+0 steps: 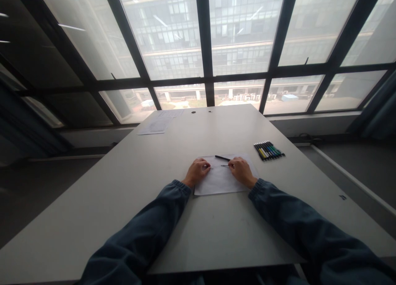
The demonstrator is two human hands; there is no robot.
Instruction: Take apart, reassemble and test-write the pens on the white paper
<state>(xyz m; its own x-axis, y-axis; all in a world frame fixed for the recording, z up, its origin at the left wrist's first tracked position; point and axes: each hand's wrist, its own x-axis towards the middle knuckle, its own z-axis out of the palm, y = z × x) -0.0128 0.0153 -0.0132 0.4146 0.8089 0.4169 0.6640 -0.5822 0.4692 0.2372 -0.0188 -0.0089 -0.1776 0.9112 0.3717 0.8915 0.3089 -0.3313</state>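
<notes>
One slim piece [224,166] juts leftward from the right fingers [232,163].

Daylight came in through the far window panes [312,25], bleaching the building [176,37] outside to a pale haze. White streaks of reflected light crossed the upper glass. The tabletop [139,186] shone softly towards the windows, while the left curtain [24,120] sank into gloom. Wide-angle distortion splayed the mullions [204,29]; detail around the left hand [197,171] and right hand [241,171] looked soft.
</notes>
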